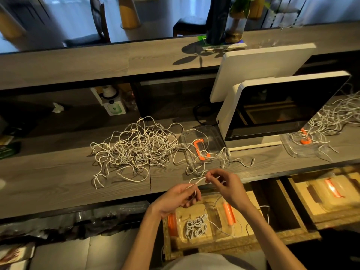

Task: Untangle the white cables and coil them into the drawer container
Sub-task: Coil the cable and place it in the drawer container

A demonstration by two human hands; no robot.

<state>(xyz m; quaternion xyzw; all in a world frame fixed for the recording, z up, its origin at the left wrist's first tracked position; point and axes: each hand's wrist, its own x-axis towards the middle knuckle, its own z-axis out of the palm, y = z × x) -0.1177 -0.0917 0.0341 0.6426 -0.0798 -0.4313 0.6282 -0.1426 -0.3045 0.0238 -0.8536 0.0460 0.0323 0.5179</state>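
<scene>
Two hands (175,197), two monitors (280,108)

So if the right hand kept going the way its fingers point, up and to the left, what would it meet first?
Probably the loose white cable strands at the counter edge, just ahead of the right hand, then the big tangle. Depth is unclear from a single view.

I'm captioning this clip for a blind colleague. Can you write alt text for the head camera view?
Two hands, the left hand and right hand, pinch one white cable stretched between them above an open drawer container holding a few coiled cables. Behind them on the wooden counter sprawls a large cable tangle, beside a white-framed screen.
</scene>
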